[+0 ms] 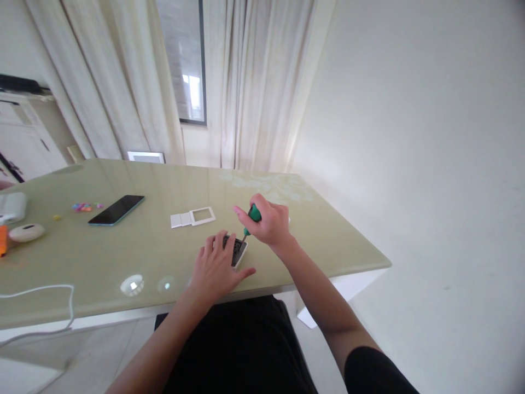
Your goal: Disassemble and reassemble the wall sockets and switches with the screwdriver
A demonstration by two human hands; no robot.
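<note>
Green-handled, the screwdriver (254,213) is gripped in my right hand (268,219), with its fingers wrapped round the handle and the thumb extended along it. Its shaft slants down to the dark inside of a small white-rimmed wall switch (238,250) lying on the table. My left hand (215,268) rests over the left part of the switch, fingers spread and thumb stuck out to the right, which hides much of it. Just beyond lie a white square frame (212,214) and flat white switch pieces (181,220). Where exactly the tip touches is too small to tell.
On the glossy table (287,191), a phone (117,210) lies left of the frame. Several small coloured pieces (85,207), a white rounded object (27,232), an orange item (4,241) and a white cable (49,286) are farther left. A wall (430,164) rises at right.
</note>
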